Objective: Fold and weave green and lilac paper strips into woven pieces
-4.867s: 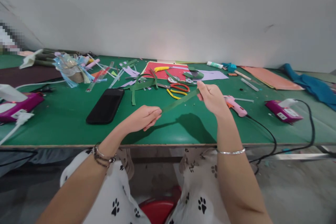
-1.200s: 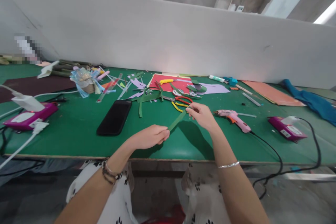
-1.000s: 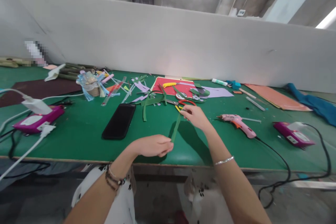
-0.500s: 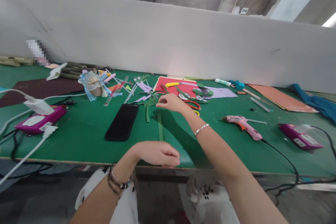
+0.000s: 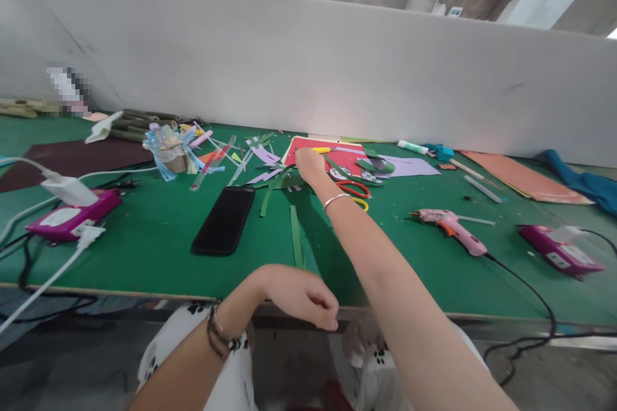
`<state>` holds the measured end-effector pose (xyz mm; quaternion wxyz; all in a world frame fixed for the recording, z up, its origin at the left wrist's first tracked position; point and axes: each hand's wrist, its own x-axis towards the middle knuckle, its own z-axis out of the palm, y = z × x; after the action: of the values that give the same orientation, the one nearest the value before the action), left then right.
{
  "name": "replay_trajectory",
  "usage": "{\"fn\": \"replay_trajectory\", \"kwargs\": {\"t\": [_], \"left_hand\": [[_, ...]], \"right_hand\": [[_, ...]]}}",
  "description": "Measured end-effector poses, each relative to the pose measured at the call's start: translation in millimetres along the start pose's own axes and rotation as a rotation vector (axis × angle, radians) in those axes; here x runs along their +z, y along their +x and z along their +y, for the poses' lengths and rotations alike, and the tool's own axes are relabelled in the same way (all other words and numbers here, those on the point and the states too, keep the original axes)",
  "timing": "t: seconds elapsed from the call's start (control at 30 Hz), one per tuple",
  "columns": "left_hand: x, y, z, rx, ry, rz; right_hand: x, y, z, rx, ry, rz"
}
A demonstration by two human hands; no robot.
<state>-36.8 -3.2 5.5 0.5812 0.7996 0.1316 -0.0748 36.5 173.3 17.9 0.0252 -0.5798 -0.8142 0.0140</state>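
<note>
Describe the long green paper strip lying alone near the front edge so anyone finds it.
On the green-topped table, look just right of the flat black phone. The long green paper strip lies there alone and straight, pointing away from the front edge, unlike the tangled green strips farther back.

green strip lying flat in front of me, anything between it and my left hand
Nothing visible. The green strip lies uncovered just beyond the left hand; the right forearm passes beside it, not over it.
</note>
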Motion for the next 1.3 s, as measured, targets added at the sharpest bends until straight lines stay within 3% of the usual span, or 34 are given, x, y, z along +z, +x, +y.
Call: {"fn": "replay_trajectory", "kwargs": {"t": [0.23, 0.33, 0.47, 0.57, 0.7, 0.77, 0.83, 0.9, 0.93, 0.97, 1.03, 1.17, 1.3], "left_hand": [[-2.7, -0.6, -4.8, -0.033, -0.017, 0.048], [-5.0, -3.3, -8.5, -0.042, -0.064, 0.061], [-7.0, -7.9, -9.7, -0.002, -0.136, 0.081], [-7.0, -11.4, -8.0, 0.030, -0.200, 0.124], [-2.6, -14.3, -7.3, 0.133, -0.324, 0.211], [0.3, -13.6, -7.2, 0.284, -0.432, 0.459], [1.6, -11.5, -6.4, 0.429, -0.526, 0.906], [0.2, -8.5, -5.6, 0.480, -0.535, 1.344], [-1.2, -6.6, -5.6, 0.466, -0.514, 1.469], [-2.7, -4.5, -6.0, 0.439, -0.498, 1.515], [-4.5, 0.8, -7.5, 0.379, -0.497, 1.399], [0.6, 14.1, -8.3, 0.223, -0.670, 0.943], [9.0, 24.3, -5.8, 0.128, -0.841, 0.886]], "right_hand": [[0.3, -1.4, -3.8, 0.069, 0.040, 0.065], [-7.5, -4.3, -0.8, 0.068, 0.097, 0.167], [-33.9, -14.0, 16.5, 0.053, 0.190, 0.364], [-58.0, -26.2, 36.0, 0.006, 0.506, 0.651], [-80.4, -60.3, 53.0, -0.043, 0.855, 0.799], [-81.9, -88.0, 51.8, -0.086, 0.964, 0.757], [-75.3, -118.4, 44.0, -0.104, 1.019, 0.660], [-61.9, -144.8, 32.5, -0.121, 1.078, 0.504], [-53.9, -154.6, 26.6, -0.138, 1.135, 0.431], [-45.7, -161.8, 21.1, -0.153, 1.189, 0.359], [-31.0, -168.5, 12.9, -0.154, 1.265, 0.236], [-16.2, -166.9, 10.2, -0.112, 1.308, 0.086], [-12.4, -166.9, 19.0, -0.066, 1.384, 0.030]]}}
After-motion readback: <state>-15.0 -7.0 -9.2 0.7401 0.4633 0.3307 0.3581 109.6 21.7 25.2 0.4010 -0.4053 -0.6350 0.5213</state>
